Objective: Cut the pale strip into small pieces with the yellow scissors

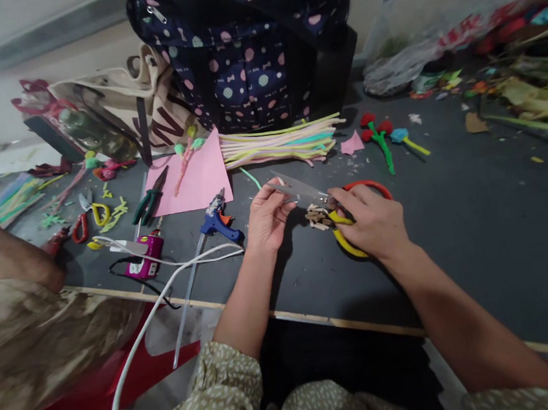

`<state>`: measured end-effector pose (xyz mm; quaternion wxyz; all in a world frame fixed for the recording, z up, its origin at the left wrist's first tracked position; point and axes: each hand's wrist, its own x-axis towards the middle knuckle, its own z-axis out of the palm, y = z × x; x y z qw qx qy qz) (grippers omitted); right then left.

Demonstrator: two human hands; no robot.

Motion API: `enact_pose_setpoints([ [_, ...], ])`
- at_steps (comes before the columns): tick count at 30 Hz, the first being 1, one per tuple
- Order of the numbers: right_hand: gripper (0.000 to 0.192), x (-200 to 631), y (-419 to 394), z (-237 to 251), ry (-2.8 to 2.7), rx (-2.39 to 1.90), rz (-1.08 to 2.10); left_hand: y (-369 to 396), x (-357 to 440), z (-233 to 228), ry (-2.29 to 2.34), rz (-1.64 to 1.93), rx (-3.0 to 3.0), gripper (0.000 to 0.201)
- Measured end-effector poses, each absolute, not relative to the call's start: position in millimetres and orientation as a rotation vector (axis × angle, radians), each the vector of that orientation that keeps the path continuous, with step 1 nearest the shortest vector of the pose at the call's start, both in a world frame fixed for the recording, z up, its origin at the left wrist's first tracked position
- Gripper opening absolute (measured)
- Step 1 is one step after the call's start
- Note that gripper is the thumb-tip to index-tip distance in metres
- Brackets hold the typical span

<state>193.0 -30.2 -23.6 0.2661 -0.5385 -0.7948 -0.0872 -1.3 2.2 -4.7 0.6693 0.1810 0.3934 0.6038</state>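
My right hand grips scissors with one red and one yellow handle, blades pointing left. My left hand is raised beside the blade tips and pinches something small against them; I cannot tell what it is. Under the blades lies a small pile of cut beige pieces on the dark table. A bundle of pastel pipe cleaners lies just beyond my hands, next to a pink paper sheet.
A blue glue gun, a magenta glue gun with white cords, green pliers and other scissors lie at left. A polka-dot bag stands at the back. Pipe-cleaner flowers lie right. Another person's arm is at far left.
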Motion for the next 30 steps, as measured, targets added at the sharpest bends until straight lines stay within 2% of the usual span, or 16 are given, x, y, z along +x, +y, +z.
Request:
enact_pose_setpoints([
  [30,0.037,191.9,-32.5,-22.3,-2.180,-1.528,-0.245,-0.9,2.6,-0.9,0.953,1.443,0.557,0.022],
])
